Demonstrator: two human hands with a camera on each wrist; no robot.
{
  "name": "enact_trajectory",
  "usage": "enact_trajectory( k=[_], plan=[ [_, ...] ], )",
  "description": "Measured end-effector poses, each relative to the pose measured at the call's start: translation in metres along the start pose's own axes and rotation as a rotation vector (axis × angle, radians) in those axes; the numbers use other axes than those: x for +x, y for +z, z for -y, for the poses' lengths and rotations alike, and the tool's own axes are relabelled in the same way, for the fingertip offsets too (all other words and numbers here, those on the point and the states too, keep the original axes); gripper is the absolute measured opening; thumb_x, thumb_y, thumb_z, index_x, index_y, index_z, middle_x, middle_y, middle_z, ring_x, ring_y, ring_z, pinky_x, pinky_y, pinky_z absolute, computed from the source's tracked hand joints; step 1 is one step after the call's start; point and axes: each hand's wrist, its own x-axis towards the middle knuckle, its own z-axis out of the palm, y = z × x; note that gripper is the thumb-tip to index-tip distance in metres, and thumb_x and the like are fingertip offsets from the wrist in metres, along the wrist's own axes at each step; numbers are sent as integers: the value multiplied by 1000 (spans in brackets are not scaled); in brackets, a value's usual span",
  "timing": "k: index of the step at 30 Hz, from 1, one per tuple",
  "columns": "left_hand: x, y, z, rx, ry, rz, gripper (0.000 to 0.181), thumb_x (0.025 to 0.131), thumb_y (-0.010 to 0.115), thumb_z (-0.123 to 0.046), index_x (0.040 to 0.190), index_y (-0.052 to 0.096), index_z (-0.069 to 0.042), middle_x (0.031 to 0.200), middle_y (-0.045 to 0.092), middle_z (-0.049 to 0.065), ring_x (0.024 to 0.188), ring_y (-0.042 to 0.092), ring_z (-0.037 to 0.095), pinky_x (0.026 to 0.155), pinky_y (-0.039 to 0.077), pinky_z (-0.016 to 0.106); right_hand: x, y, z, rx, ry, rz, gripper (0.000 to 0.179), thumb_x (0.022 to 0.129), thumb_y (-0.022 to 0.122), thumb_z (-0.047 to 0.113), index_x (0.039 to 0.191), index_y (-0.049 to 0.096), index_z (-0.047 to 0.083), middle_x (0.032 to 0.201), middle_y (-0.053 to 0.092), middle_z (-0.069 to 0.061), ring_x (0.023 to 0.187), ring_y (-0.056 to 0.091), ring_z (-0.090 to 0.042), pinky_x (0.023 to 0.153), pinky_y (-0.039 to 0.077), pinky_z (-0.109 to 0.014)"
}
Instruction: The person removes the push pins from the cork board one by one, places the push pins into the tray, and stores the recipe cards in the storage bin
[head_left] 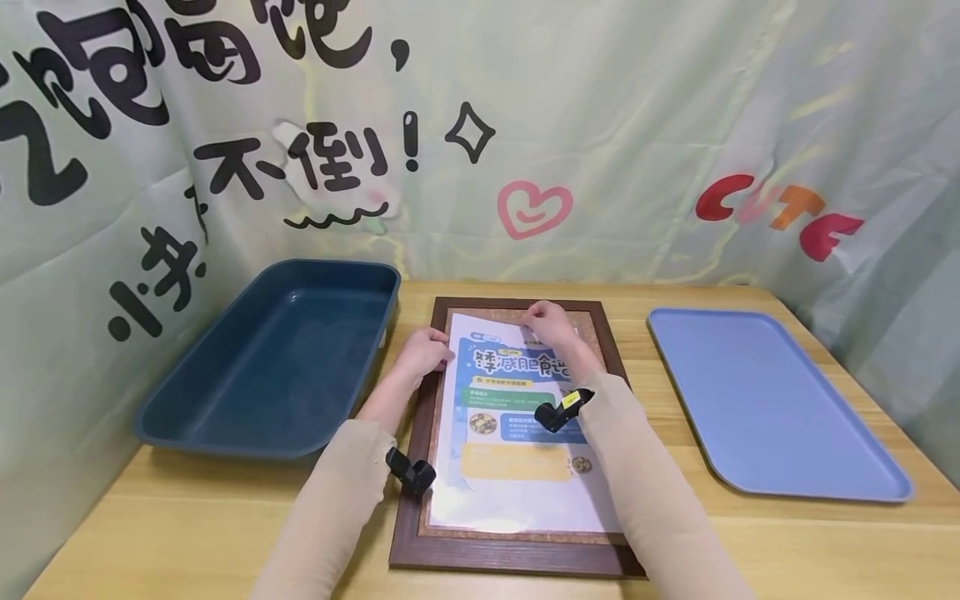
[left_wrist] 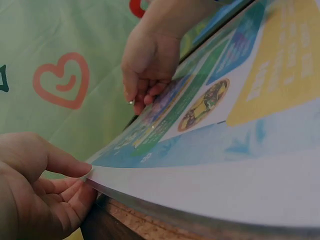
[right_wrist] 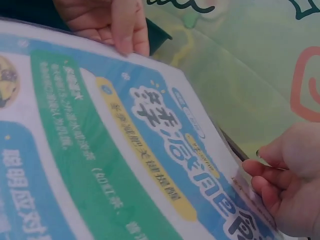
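A printed poster sheet (head_left: 517,504) in a clear glossy cover lies over a brown-framed cork board (head_left: 510,563). My left hand (head_left: 423,354) pinches the sheet's left edge near its top corner, thumb above and fingers below. In the left wrist view, that edge bows up off the cork. At the sheet's top edge is my right hand (head_left: 551,325), its fingers curled with tips right at the margin. A small shiny spot shows at its thumb tip; I cannot tell whether those fingers hold anything. The right forearm hides the sheet's right side.
A deep dark blue tray (head_left: 262,358) stands to the left, its near corner close to the left forearm. On the right lies a shallow light blue tray (head_left: 772,400). Behind the wooden table (head_left: 187,517) hangs a printed cloth (head_left: 622,150).
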Motion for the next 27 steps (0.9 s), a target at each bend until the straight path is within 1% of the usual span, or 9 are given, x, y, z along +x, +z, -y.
enact_trajectory(
  k=[3, 7, 10, 12, 16, 17, 20, 24, 27],
  plan=[
    [-3, -3, 0, -28, -25, 11, 35, 84, 60, 2, 118, 53, 5, 106, 57, 20, 82, 58, 25, 74, 53, 33, -1, 3, 0, 32, -8, -21, 18, 96, 48, 18, 96, 58, 3, 101, 57, -12, 91, 50, -24, 78, 38, -34],
    [-11, -6, -2, -43, -51, 30, 35, 88, 58, -5, 121, 52, 4, 102, 59, 18, 78, 59, 23, 65, 53, 29, -2, 3, 1, 28, -5, -56, 18, 96, 48, 18, 97, 58, 3, 103, 57, -11, 93, 51, -25, 81, 39, -36],
    [-17, -8, -3, -33, -49, 43, 33, 91, 56, -10, 120, 53, 4, 99, 59, 18, 76, 59, 22, 61, 53, 27, -2, 1, 2, 30, -8, -59, 18, 97, 47, 17, 99, 57, 2, 103, 57, -12, 94, 50, -25, 82, 39, -37],
    [-21, -9, -3, -27, -48, 51, 31, 92, 56, -12, 119, 54, 5, 99, 59, 18, 75, 60, 22, 61, 53, 28, -3, 0, 1, 47, -10, -55, 19, 97, 46, 16, 99, 57, 1, 104, 57, -12, 94, 50, -25, 82, 39, -36],
    [-29, -12, 0, -32, -31, 73, 29, 91, 57, -9, 115, 54, 8, 94, 60, 19, 72, 61, 23, 63, 54, 31, -2, -3, -1, 77, -17, -59, 19, 97, 46, 16, 98, 57, 2, 104, 58, -12, 94, 51, -25, 82, 41, -35],
    [-32, -12, 1, -43, -19, 86, 29, 89, 57, -7, 113, 53, 10, 90, 60, 19, 69, 61, 23, 60, 54, 31, -3, -4, -1, 89, -16, -64, 18, 97, 46, 16, 98, 57, 2, 104, 58, -12, 94, 52, -25, 82, 42, -35],
    [-35, -12, 5, -47, -23, 108, 31, 87, 59, -3, 113, 52, 12, 85, 61, 19, 65, 61, 22, 60, 54, 31, -4, -8, -3, 132, -12, -68, 17, 96, 47, 16, 99, 56, 1, 105, 58, -13, 94, 54, -26, 85, 43, -36],
    [-38, -12, 9, -57, -44, 120, 33, 84, 60, 0, 114, 53, 11, 87, 61, 18, 66, 59, 19, 62, 54, 30, -6, -16, -7, 178, -19, -75, 17, 96, 48, 13, 99, 57, 0, 104, 58, -14, 93, 54, -25, 85, 44, -35],
    [-39, -12, 11, -120, -34, 137, 34, 82, 60, 4, 115, 52, 13, 89, 61, 18, 66, 58, 17, 63, 53, 27, -8, -24, -10, 191, -45, -83, 15, 95, 48, 10, 98, 56, -2, 102, 58, -15, 90, 55, -23, 83, 46, -33]
  ],
)
